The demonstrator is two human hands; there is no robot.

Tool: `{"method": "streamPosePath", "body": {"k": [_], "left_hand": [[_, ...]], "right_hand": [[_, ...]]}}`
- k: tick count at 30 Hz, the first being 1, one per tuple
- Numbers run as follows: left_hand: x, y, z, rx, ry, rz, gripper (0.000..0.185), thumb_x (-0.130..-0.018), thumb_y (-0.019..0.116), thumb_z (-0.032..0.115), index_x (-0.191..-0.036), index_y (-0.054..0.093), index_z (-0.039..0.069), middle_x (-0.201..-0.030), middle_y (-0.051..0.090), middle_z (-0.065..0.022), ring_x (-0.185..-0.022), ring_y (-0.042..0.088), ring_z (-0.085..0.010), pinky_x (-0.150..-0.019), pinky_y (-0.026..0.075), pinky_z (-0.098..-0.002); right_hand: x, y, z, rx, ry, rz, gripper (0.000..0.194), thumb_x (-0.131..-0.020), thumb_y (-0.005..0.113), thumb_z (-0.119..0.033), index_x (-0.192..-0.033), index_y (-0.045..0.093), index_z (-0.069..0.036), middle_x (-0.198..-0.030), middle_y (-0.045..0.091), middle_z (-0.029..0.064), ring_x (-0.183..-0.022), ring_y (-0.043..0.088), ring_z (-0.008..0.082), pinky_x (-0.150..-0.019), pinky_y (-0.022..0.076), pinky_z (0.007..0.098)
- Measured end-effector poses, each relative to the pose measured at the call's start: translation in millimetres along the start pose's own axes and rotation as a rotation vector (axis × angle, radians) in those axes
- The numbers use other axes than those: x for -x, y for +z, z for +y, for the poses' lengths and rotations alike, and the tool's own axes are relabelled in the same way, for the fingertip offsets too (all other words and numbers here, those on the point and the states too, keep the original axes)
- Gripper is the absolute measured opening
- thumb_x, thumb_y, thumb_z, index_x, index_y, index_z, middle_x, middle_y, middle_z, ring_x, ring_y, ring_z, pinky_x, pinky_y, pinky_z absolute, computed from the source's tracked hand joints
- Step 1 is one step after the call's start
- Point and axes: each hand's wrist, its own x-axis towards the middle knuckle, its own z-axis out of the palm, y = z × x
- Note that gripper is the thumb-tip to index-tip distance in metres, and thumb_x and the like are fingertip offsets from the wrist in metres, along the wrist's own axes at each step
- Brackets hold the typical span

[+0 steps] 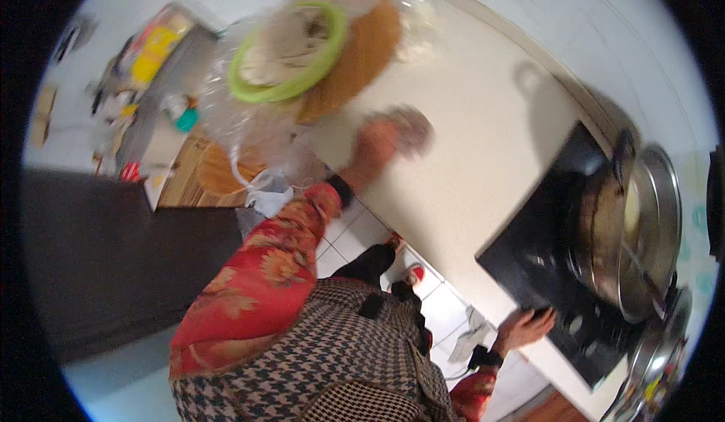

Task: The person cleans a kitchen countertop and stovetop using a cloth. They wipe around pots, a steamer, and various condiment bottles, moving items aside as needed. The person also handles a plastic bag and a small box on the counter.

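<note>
My left hand (376,142), blurred by motion, is closed on a small roundish object (414,130) above the pale countertop (464,110); what the object is cannot be told. Beyond it, a green-rimmed bowl (334,42) with a pale, floury-looking mass (277,59) stands partly over a round wooden board (368,42), with clear plastic film (221,82) around it. My right hand (527,327) has its fingers apart at the near edge of a black cooktop (527,252); nothing shows in it. A large metal pot (600,241) stands on the cooktop, with a pale thing inside.
At the left, a wooden board (181,178), white straps (241,167) and various packages (153,54) lie beside a dark surface (130,269). More plastic (419,20) lies at the counter's back. Metal ware (651,360) stands at the lower right. White floor tiles (444,309) show below the counter.
</note>
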Motion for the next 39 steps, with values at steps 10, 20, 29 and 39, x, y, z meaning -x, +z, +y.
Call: {"method": "streamPosePath", "body": {"k": [10, 20, 29, 39], "left_hand": [[2, 21, 100, -0.338, 0.137, -0.237, 0.055, -0.087, 0.063, 0.017, -0.14, 0.048, 0.012, -0.143, 0.04, -0.0121, -0.124, 0.038, -0.0336, -0.104, 0.031, -0.0506], [114, 22, 265, -0.007, 0.229, -0.359, 0.055, -0.089, 0.062, 0.016, -0.136, 0.042, -0.006, -0.134, 0.04, -0.0245, -0.125, 0.035, -0.0416, -0.106, 0.029, -0.053], [169, 22, 306, 0.02, 0.325, -0.317, 0.045, -0.086, 0.064, 0.013, -0.125, 0.048, -0.002, -0.121, 0.045, -0.0239, -0.115, 0.043, -0.0425, -0.102, 0.035, -0.0513], [107, 51, 402, 0.722, 0.28, -0.372, 0.036, -0.097, 0.049, 0.017, -0.127, 0.047, -0.002, -0.119, 0.05, -0.0263, -0.11, 0.05, -0.0426, -0.098, 0.041, -0.0465]], "right_hand": [[-2, -3, -14, -0.092, 0.121, -0.056, 0.056, -0.095, 0.051, -0.032, -0.144, 0.044, -0.007, -0.152, 0.037, 0.0164, -0.145, 0.025, 0.0371, -0.119, 0.0158, 0.052], [-3, -3, -14, -0.194, 0.133, 0.029, 0.057, -0.093, 0.056, -0.033, -0.142, 0.046, -0.006, -0.151, 0.039, 0.017, -0.144, 0.028, 0.039, -0.115, 0.0212, 0.0566], [0, -13, -11, -0.252, 0.109, 0.018, 0.059, -0.094, 0.054, -0.034, -0.143, 0.044, -0.002, -0.151, 0.037, 0.0202, -0.143, 0.027, 0.0412, -0.114, 0.0216, 0.0575], [-5, -30, 13, -0.8, 0.251, -0.065, 0.04, -0.099, 0.049, -0.023, -0.135, 0.053, -0.005, -0.144, 0.045, 0.0185, -0.139, 0.035, 0.0388, -0.114, 0.0276, 0.0472]]}}
